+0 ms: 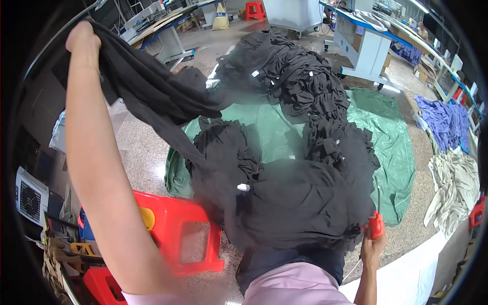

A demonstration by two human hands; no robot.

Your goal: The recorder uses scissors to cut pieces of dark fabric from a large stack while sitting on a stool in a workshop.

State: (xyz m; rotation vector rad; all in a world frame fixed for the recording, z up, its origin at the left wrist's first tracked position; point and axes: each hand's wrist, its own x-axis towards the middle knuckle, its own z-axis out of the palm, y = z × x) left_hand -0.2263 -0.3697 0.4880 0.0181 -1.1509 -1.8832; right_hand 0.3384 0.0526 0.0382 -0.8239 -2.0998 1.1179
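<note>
My left hand [83, 36] is raised high at the far left, closed around the end of a black garment [147, 76]. From there the black cloth stretches down toward the black garments [305, 201] heaped across my lap. Low at the right, my right hand [373, 248] is wrapped round a red-handled tool [376, 226]. A thin dark shaft rises from its handle beside the lap cloth; its exact kind is unclear. White tags show on some of the black pieces. Ahead, a large pile of black garments [292, 66] rests on a green plastic sheet [269, 127].
A red plastic stool [175, 229] stands close at my left. On the right lie purple cloth [445, 122] and cream cloth [452, 188]. Worktables with blue edges [361, 56] stand farther back, near another red stool [255, 10]. White material [406, 272] lies beside my right arm.
</note>
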